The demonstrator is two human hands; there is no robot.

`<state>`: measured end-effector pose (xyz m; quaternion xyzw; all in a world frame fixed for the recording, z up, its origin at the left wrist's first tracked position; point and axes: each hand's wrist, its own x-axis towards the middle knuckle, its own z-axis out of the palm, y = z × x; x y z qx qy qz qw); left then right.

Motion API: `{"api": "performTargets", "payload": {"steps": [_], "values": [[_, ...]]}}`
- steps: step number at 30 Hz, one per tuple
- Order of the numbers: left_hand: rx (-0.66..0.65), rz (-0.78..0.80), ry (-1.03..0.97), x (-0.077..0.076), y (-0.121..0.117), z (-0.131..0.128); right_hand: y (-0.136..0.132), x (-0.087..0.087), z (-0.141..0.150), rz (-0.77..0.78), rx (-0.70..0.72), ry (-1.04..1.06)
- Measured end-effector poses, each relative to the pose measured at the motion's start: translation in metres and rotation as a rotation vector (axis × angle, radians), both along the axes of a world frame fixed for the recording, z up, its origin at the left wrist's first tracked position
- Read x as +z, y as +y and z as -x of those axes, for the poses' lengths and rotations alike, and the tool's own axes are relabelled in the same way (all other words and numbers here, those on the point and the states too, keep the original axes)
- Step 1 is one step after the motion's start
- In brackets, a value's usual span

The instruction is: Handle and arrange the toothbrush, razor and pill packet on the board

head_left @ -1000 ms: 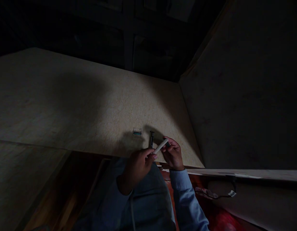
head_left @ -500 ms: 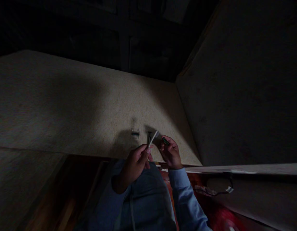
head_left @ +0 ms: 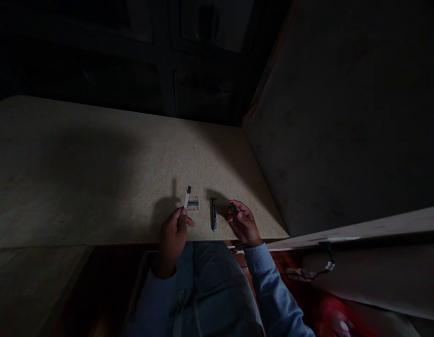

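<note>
My left hand (head_left: 174, 229) is closed around a slim white handle (head_left: 186, 197) with a dark tip, held upright over the tabletop near its front edge. My right hand (head_left: 242, 223) pinches a small dark greenish piece (head_left: 233, 207) between thumb and fingers. Between the hands, a dark razor-like handle (head_left: 214, 214) lies flat on the beige table (head_left: 97, 187). A small clear cartridge with teal strips (head_left: 193, 204) rests on the table right beside the white handle.
The scene is very dim. A large beige panel (head_left: 343, 117) rises at the right of the table. A pale board (head_left: 360, 229) runs along the lower right, with a dangling cable and plug (head_left: 327, 267) below it. Dark cabinets stand behind the table.
The hands have drawn apart. The left hand carried the white handle leftward and upright, while the right hand kept the small dark piece. The camera view shifted, so the table items appear lower.
</note>
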<state>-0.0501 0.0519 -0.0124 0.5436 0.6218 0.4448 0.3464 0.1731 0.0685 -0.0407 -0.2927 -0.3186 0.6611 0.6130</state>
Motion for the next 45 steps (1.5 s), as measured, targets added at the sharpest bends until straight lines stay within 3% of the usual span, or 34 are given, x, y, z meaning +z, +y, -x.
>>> {"api": "performTargets", "payload": {"steps": [6,11,14,17,21,24,28,35,45], "values": [[0.139,-0.023,0.008,-0.018,0.006,0.013,0.002,-0.001,0.003,0.009,-0.045,-0.048],[0.234,0.001,-0.190,-0.033,0.010,0.021,0.001,0.003,0.010,0.065,-0.145,-0.111],[0.233,-0.012,-0.236,-0.037,0.012,0.022,-0.004,0.009,0.007,0.078,-0.167,-0.276],[0.216,-0.024,-0.225,-0.037,0.012,0.021,-0.007,0.014,-0.013,0.093,-0.193,-0.505],[0.197,-0.013,-0.222,-0.036,0.013,0.022,-0.008,0.018,-0.063,0.176,-0.280,-0.811],[0.188,0.004,-0.224,-0.037,0.013,0.023,-0.006,0.020,-0.099,0.232,-0.331,-1.166],[0.178,-0.005,-0.224,-0.039,0.012,0.023,-0.004,0.027,-0.124,0.274,-0.335,-1.456],[0.177,-0.008,-0.227,-0.037,0.012,0.023,-0.002,0.032,-0.120,0.328,-0.316,-1.740],[0.203,0.001,-0.212,-0.031,0.012,0.020,-0.006,0.025,-0.113,0.414,-0.343,-1.911]]}}
